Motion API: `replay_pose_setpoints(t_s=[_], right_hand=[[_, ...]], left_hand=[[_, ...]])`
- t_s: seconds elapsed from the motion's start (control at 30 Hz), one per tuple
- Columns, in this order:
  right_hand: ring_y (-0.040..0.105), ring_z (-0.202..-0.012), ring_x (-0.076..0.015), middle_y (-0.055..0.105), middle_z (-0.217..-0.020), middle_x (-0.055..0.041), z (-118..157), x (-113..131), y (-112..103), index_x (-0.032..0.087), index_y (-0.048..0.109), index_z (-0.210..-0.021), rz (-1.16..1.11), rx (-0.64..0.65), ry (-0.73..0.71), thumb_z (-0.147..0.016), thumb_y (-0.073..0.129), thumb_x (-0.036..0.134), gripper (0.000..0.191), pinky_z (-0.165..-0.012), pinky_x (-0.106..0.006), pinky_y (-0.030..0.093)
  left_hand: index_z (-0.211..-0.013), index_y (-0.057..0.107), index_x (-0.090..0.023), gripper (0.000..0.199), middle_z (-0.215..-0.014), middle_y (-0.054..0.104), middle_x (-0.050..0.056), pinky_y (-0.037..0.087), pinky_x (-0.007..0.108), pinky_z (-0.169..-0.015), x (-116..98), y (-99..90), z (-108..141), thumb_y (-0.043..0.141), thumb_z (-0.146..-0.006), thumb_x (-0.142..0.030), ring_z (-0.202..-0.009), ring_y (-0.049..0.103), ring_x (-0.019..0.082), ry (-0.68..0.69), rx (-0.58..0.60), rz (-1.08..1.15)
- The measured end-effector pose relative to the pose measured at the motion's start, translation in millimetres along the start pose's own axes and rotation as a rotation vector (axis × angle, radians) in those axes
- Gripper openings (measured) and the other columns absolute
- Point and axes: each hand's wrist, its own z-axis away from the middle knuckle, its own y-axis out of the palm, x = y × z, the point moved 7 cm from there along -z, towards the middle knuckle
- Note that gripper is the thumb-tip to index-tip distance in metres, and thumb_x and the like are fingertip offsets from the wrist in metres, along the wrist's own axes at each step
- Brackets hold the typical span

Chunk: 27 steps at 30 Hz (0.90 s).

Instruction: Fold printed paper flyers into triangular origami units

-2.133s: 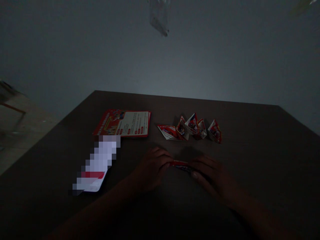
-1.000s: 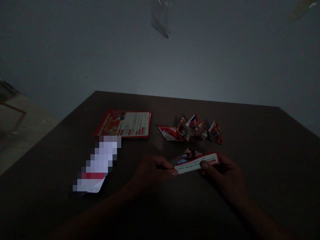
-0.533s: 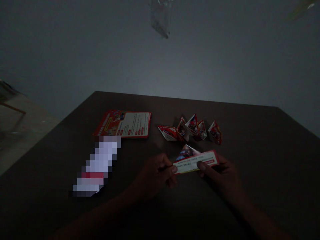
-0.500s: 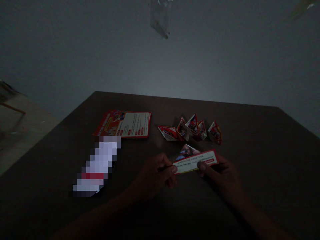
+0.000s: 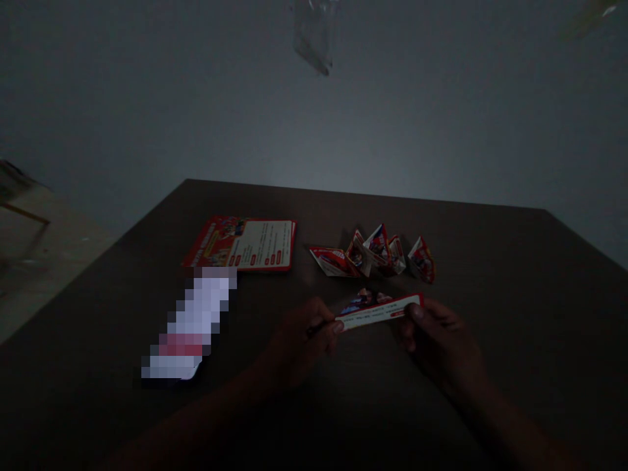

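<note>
Between my two hands is a folded paper leaflet (image 5: 375, 315), with a white printed strip edged in red along the front and a pictured peak behind it. My left hand (image 5: 314, 337) pinches its left end between thumb and fingers. The right end is gripped by my right hand (image 5: 436, 333), its thumb on top of the strip. Just beyond lie several folded paper pieces (image 5: 380, 248) in red and white, standing in pointed shapes. One more folded piece (image 5: 422, 260) sits slightly apart to their right.
A stack of red and white leaflets (image 5: 267, 245) lies at the back left of the dark table (image 5: 490, 242). Nearer me is a lit phone (image 5: 196, 320) with a blurred-out screen. A pale wall (image 5: 417, 111) rises behind the table.
The front strip of the held paper looks narrower and tilted differently. My right thumb has shifted right, from the middle of the strip towards its end.
</note>
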Motion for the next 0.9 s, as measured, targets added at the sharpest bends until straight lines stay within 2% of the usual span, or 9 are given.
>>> replay_pose_setpoints(t_s=[0.17,0.3,0.4,0.5,0.6,0.73,0.83,0.9], right_hand=[[0.054,-0.045,-0.0085,0.064,-0.056,0.0016,2,-8,8,0.019,0.068,-0.074,-0.171,0.117,0.207,-0.073,0.074,0.032,0.014,-0.047,-0.021,0.044],[0.059,-0.051,-0.0112,0.069,-0.061,-0.0008,6,-9,11,0.020,0.071,-0.084,-0.216,0.153,0.266,-0.068,0.077,0.033,0.022,-0.052,-0.023,0.048],[0.062,-0.052,-0.0134,0.070,-0.061,-0.0021,9,-8,11,0.021,0.072,-0.091,-0.199,0.151,0.305,-0.066,0.078,0.034,0.028,-0.053,-0.025,0.049],[0.062,-0.049,-0.0140,0.070,-0.058,-0.0018,11,-6,13,0.022,0.073,-0.092,-0.182,0.176,0.337,-0.066,0.077,0.034,0.030,-0.052,-0.025,0.049],[0.062,-0.047,-0.0143,0.069,-0.057,-0.0013,11,-5,15,0.023,0.073,-0.092,-0.137,0.194,0.351,-0.065,0.075,0.032,0.028,-0.051,-0.025,0.050],[0.063,-0.051,-0.0151,0.073,-0.068,-0.0037,10,-9,12,0.021,0.075,-0.084,-0.012,0.192,0.381,-0.060,0.071,0.022,0.025,-0.051,-0.025,0.052],[0.064,-0.049,-0.0132,0.074,-0.072,-0.0036,10,-15,10,0.020,0.075,-0.082,0.019,0.215,0.414,-0.059,0.070,0.016,0.024,-0.051,-0.023,0.052],[0.063,-0.045,-0.0125,0.074,-0.066,-0.0025,9,-17,9,0.020,0.075,-0.083,-0.009,0.225,0.419,-0.061,0.072,0.016,0.023,-0.047,-0.022,0.052]], left_hand=[[-0.075,0.055,-0.017,0.013,-0.061,0.060,-0.004,0.040,0.016,-0.051,-13,-3.6,2,0.050,-0.087,-0.016,-0.053,0.055,0.008,0.260,-0.014,-0.240],[-0.079,0.058,-0.017,0.016,-0.068,0.063,-0.001,0.042,0.018,-0.056,-26,-3.6,10,0.046,-0.090,-0.015,-0.059,0.058,0.009,0.621,-0.033,-0.479],[-0.090,0.058,-0.018,0.010,-0.075,0.064,0.000,0.042,0.020,-0.059,-27,-5.7,16,0.048,-0.090,-0.016,-0.063,0.057,0.011,0.780,-0.027,-0.520],[-0.097,0.056,-0.018,0.012,-0.081,0.065,0.003,0.040,0.023,-0.058,-33,-5.6,21,0.047,-0.089,-0.013,-0.065,0.056,0.012,0.877,-0.012,-0.604],[-0.100,0.055,-0.016,0.015,-0.076,0.065,0.003,0.038,0.024,-0.056,-46,-4.4,25,0.042,-0.093,-0.015,-0.061,0.054,0.013,0.935,-0.004,-0.666],[-0.098,0.054,-0.016,0.014,-0.074,0.067,0.004,0.039,0.025,-0.055,-62,-3.8,31,0.042,-0.092,-0.012,-0.059,0.055,0.013,1.003,-0.055,-0.753],[-0.098,0.053,-0.016,0.014,-0.077,0.068,0.005,0.041,0.026,-0.058,-64,-2.3,32,0.042,-0.092,-0.012,-0.062,0.057,0.014,1.014,-0.033,-0.771],[-0.099,0.053,-0.017,0.014,-0.078,0.069,0.004,0.041,0.026,-0.058,-60,-3.5,31,0.042,-0.092,-0.013,-0.062,0.057,0.014,0.986,-0.039,-0.772]])
